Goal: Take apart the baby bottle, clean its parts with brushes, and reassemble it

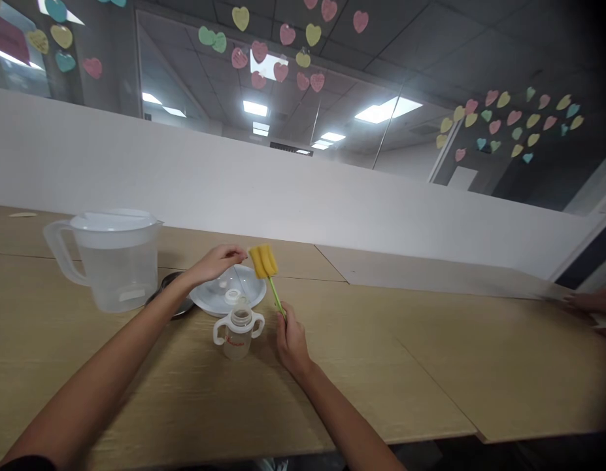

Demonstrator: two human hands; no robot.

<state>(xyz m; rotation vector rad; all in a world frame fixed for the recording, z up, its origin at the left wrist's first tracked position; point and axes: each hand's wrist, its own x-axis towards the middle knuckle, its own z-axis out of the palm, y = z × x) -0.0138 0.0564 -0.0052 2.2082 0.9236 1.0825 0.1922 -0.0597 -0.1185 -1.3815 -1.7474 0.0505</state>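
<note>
My right hand (293, 341) grips the green handle of a bottle brush (264, 261), whose yellow sponge head points up. Near that sponge is my left hand (218, 261), its fingers stretched out above a white bowl (204, 302); I see nothing held in it. A white bottle ring (233, 297) lies in the bowl, with a clear piece that I cannot make out well. In front of the bowl a clear baby bottle (237, 345) with two white side handles and red print stands upright, its mouth uncovered.
A large clear pitcher (121, 275) with a white lid stands at the left. Beside it, partly behind my left forearm, is a dark round dish (182, 310). A white wall (283, 196) runs behind the table. Another person's hand (594, 302) shows at the far right.
</note>
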